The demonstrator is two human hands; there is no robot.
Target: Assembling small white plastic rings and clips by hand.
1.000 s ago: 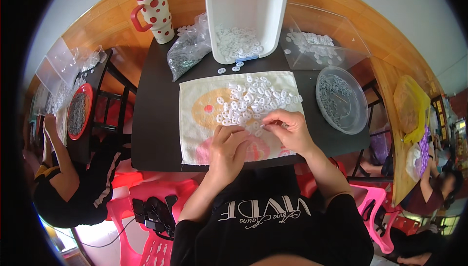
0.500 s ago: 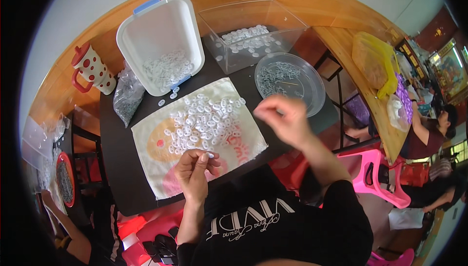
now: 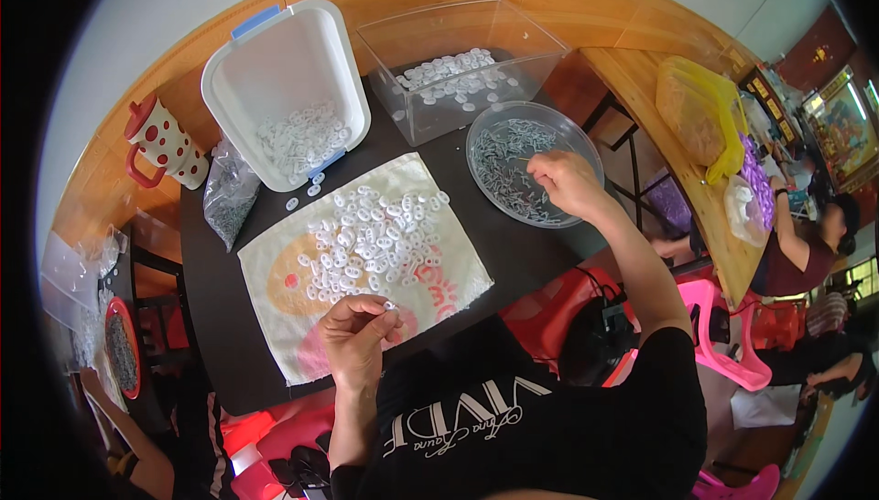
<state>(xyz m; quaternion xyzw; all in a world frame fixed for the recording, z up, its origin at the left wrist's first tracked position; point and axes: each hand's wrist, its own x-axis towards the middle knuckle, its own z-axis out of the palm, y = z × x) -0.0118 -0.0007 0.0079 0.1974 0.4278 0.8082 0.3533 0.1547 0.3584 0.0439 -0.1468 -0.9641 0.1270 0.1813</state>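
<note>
My left hand [image 3: 355,340] is closed in a pinch, with a small white oval plastic piece [image 3: 390,306] at its fingertips. It is above the near edge of a cream cloth [image 3: 275,335], where a spread of white two-holed oval pieces [image 3: 371,239] lies. My right hand [image 3: 569,184] reaches over a round clear dish [image 3: 586,147] of small grey screws [image 3: 513,138]. Its thumb and forefinger are pressed together over the screws; what they hold, if anything, is too small to make out. A thin tan stick [image 3: 522,158] shows beside those fingertips.
Behind the cloth, a tilted white tub [image 3: 275,51] holds more oval pieces. A clear box [image 3: 458,120] with white discs, a bag of screws [image 3: 229,193] and a dotted tumbler [image 3: 174,147] stand nearby. Other people sit at both sides; a pink stool [image 3: 710,335] is at right.
My right hand has moved from beside the cloth, right and up, into the dish of screws. My left hand stays near the cloth's edge, still pinching the oval piece. The view has shifted slightly.
</note>
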